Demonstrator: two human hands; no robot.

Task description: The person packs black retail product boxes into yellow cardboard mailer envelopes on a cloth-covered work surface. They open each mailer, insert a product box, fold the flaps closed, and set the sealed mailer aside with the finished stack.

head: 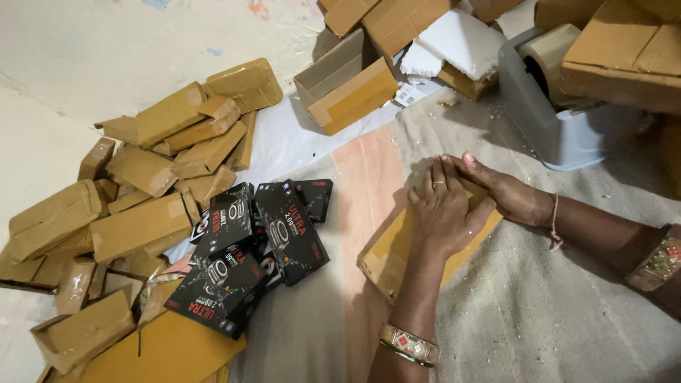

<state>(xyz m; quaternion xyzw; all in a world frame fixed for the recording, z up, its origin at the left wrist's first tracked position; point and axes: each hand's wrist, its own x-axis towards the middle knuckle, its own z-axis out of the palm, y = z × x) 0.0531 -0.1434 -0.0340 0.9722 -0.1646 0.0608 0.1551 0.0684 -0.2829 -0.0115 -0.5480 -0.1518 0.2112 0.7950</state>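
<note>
A flat brown cardboard box point(389, 254) lies on the cloth-covered floor in front of me. My left hand point(443, 213) presses palm-down on its top, fingers together, a ring on one finger. My right hand point(507, 193) rests on the box's far right end, fingers touching the left hand. Both wrists wear bangles. To the left of the box lies a pile of black product boxes point(262, 241) with red and white print.
Many taped brown cardboard packages point(156, 191) are heaped at left against the pale wall. A grey tape dispenser point(546, 106) with a brown roll stands at upper right, beside white foam point(457, 39) and more cartons point(347, 85). Flat cardboard sheet point(170, 351) lies at bottom left.
</note>
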